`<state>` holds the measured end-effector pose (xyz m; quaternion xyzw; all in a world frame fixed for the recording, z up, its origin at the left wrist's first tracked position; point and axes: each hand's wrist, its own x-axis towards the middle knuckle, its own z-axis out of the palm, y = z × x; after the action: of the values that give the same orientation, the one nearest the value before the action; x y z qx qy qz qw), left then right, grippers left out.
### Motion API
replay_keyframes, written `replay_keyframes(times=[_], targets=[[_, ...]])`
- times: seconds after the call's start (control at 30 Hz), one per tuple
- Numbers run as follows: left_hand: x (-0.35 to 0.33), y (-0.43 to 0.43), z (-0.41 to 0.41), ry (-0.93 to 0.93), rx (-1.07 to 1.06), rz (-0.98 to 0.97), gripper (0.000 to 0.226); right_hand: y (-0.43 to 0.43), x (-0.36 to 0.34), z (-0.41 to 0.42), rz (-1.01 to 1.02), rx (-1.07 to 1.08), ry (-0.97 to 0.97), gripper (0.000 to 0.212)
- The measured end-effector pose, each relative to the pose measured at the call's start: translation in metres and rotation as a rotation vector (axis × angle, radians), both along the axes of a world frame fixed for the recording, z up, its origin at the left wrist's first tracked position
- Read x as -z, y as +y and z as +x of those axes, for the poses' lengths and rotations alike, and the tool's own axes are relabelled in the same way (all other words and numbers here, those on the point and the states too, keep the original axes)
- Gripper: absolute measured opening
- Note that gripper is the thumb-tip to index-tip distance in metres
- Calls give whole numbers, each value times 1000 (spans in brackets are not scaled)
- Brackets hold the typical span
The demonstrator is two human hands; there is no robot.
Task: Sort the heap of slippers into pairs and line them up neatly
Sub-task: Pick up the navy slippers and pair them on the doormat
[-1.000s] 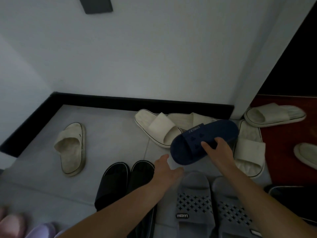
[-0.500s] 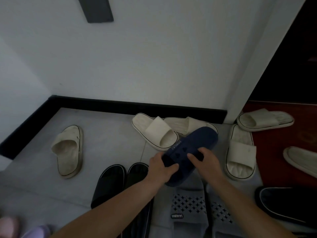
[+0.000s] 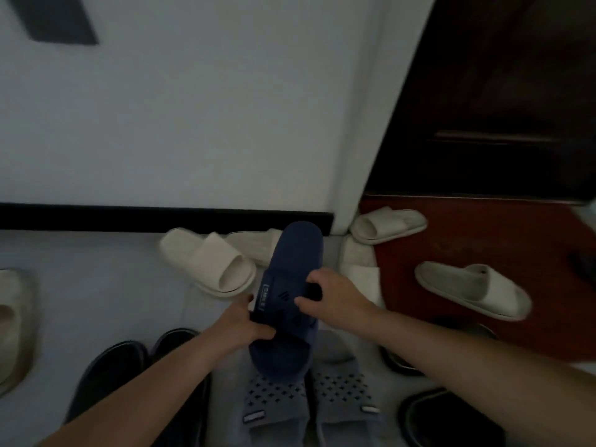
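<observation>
The navy slide slipper (image 3: 292, 262), matte with a small, blurred label on its strap, is held over the near perforated grey pair (image 3: 277, 404) at 6 o'clock. The fingers of the left hand (image 3: 245, 324) and the right hand (image 3: 338, 300) both grasp its strap. At 9 o'clock a cream slipper (image 3: 13, 324) is cut off by the frame edge.

Matt navy foam slipper (image 3: 292, 285); smooth grey tile floor (image 3: 106, 285).

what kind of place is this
Probably a home entryway: many slippers, like the cream slipper, lie on a pale tiled floor by a white wall with black skirting, beside what looks like a dark wooden door.
</observation>
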<state>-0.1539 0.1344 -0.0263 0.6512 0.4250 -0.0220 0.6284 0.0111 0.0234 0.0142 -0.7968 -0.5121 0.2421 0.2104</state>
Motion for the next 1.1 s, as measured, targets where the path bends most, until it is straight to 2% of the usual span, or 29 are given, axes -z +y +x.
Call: replay_keyframes(times=[0.03, 0.13, 0.17, 0.33, 0.5, 0.6, 0.7, 0.9, 1.03, 1.1], targets=[[-5, -7, 13, 2, 46, -9, 84, -13, -8, 14, -21, -6, -8, 24], [-16, -38, 52, -47, 205, -14, 47, -57, -29, 50, -55, 40, -21, 22], [-18, -51, 64, -55, 239, -2, 41, -72, -33, 59, -59, 62, -26, 23], [-17, -95, 111, -21, 329, 112, 60, -140, -26, 87, -98, 135, -54, 29], [-26, -118, 143, -31, 262, 44, 66, -171, -23, 103, 53, 264, 19, 27], [-34, -126, 153, -33, 321, 7, 62, -184, -23, 106, 97, 334, 71, 23], [-39, -141, 175, -54, 304, -51, 73, -207, -20, 108, 118, 397, 83, 23], [-30, -222, 223, -74, 257, 65, 48, -289, -15, 130, 73, 528, -26, 23], [-35, -271, 258, -130, 254, 24, 30, -348, -18, 183, 188, 821, -57, 16], [-40, -289, 275, -162, 258, -14, 30, -376, -13, 214, 156, 923, -72, 17]])
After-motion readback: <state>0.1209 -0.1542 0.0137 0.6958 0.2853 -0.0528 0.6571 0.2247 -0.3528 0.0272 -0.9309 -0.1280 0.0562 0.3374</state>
